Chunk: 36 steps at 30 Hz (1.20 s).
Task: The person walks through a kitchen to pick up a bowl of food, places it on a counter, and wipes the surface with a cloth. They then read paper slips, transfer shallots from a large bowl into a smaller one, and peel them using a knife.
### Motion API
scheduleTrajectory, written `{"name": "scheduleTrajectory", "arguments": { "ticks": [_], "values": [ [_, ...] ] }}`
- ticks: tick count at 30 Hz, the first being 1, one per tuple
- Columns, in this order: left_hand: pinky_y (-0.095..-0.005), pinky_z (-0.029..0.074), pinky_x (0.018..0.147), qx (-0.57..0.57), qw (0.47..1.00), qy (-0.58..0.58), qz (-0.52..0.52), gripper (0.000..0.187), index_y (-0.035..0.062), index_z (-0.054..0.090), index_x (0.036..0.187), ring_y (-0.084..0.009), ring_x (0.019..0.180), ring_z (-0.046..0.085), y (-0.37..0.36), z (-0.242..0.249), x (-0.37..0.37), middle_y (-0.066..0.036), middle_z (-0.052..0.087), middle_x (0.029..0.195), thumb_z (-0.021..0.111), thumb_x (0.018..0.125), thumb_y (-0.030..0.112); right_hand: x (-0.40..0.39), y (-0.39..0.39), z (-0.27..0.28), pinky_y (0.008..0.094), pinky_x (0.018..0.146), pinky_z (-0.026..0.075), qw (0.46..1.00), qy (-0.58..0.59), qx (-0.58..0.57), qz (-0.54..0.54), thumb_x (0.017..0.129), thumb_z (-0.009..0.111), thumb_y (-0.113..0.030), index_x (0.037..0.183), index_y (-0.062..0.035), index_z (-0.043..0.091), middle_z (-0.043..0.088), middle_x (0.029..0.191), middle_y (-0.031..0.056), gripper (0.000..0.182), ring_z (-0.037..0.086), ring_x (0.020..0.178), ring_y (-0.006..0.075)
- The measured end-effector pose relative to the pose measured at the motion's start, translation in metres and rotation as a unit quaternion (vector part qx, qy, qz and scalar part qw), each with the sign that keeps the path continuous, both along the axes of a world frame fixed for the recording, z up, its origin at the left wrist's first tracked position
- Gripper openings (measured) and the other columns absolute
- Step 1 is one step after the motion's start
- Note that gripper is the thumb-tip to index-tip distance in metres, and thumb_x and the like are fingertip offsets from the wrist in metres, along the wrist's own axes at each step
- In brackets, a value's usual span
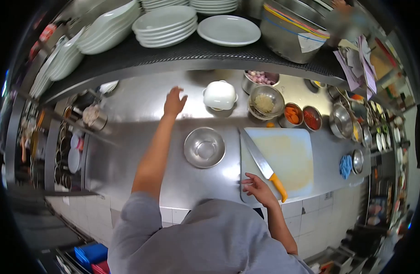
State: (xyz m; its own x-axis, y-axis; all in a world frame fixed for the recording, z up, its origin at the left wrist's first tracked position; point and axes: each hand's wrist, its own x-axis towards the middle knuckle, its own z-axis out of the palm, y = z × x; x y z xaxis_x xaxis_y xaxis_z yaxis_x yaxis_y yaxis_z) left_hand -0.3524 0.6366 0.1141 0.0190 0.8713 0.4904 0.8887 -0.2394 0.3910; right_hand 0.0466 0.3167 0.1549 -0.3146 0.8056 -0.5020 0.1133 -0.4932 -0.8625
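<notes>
My left hand is stretched out over the steel counter, fingers apart and holding nothing, to the left of a white lidded pot. An empty steel bowl sits between my arms. My right hand hovers at the near left part of the white cutting board, fingers spread and empty. Across the board lies a large knife with a yellow handle, its handle end toward me, just right of my right hand.
Behind the board stand bowls of chopped garlic-like bits, orange slices, red pieces and purple-pink pieces. A blue cloth lies at right. An overhead shelf holds stacked plates and a large pot.
</notes>
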Motion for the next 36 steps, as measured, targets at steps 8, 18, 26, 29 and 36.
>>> {"name": "scheduleTrajectory", "arguments": {
  "ticks": [8, 18, 26, 29, 36],
  "values": [
    [-0.0449, 0.037, 0.103, -0.243, 0.956, 0.155, 0.05, 0.056, 0.0063, 0.054, 0.126, -0.0364, 0.123, 0.048, 0.157, 0.044, 0.053, -0.019, 0.052, 0.132, 0.052, 0.09, 0.049, 0.012, -0.057, -0.011, 0.0293, 0.076, 0.051, 0.98, 0.003, -0.041, -0.194, 0.093, 0.059, -0.015, 0.136, -0.003, 0.043, 0.06, 0.118, 0.0101, 0.048, 0.061, 0.091, 0.0165],
    [-0.0508, 0.034, 0.103, -0.053, 0.978, 0.202, 0.021, 0.059, 0.0136, 0.054, 0.13, -0.0327, 0.124, 0.048, 0.141, 0.007, 0.013, -0.013, 0.053, 0.134, 0.047, 0.091, 0.057, 0.005, -0.058, 0.0, 0.0256, 0.074, 0.049, 0.976, 0.017, -0.029, -0.213, 0.093, 0.059, -0.014, 0.132, -0.0035, 0.048, 0.062, 0.114, 0.0072, 0.042, 0.062, 0.089, 0.014],
    [-0.063, 0.031, 0.098, -0.061, 0.978, 0.199, 0.031, 0.046, 0.0074, 0.069, 0.089, -0.0302, 0.098, 0.058, -0.007, 0.045, -0.035, -0.013, 0.062, 0.101, 0.061, 0.083, 0.053, -0.016, -0.042, 0.011, 0.0268, 0.076, 0.049, 0.99, 0.027, 0.005, -0.137, 0.092, 0.058, -0.011, 0.132, -0.0041, 0.047, 0.061, 0.115, 0.0082, 0.043, 0.061, 0.092, 0.015],
    [-0.0641, 0.025, 0.102, -0.062, 0.994, 0.092, 0.011, 0.046, 0.0045, 0.067, 0.083, -0.032, 0.095, 0.058, -0.049, 0.038, -0.058, -0.013, 0.06, 0.095, 0.059, 0.085, 0.05, -0.035, -0.021, 0.008, 0.0272, 0.078, 0.049, 0.995, 0.039, 0.043, -0.085, 0.091, 0.059, -0.009, 0.133, -0.0034, 0.046, 0.06, 0.116, 0.0087, 0.045, 0.06, 0.095, 0.015],
    [-0.0644, 0.02, 0.106, -0.012, 0.999, -0.002, 0.047, 0.038, 0.0026, 0.064, 0.074, -0.0329, 0.095, 0.057, -0.133, 0.037, -0.079, -0.013, 0.058, 0.091, 0.06, 0.089, 0.037, -0.149, 0.125, 0.049, 0.0363, 0.101, 0.042, 0.951, 0.005, 0.3, 0.07, 0.086, 0.065, -0.01, 0.141, -0.0029, 0.036, 0.051, 0.135, 0.0155, 0.062, 0.05, 0.122, 0.0244]
  ]
}}
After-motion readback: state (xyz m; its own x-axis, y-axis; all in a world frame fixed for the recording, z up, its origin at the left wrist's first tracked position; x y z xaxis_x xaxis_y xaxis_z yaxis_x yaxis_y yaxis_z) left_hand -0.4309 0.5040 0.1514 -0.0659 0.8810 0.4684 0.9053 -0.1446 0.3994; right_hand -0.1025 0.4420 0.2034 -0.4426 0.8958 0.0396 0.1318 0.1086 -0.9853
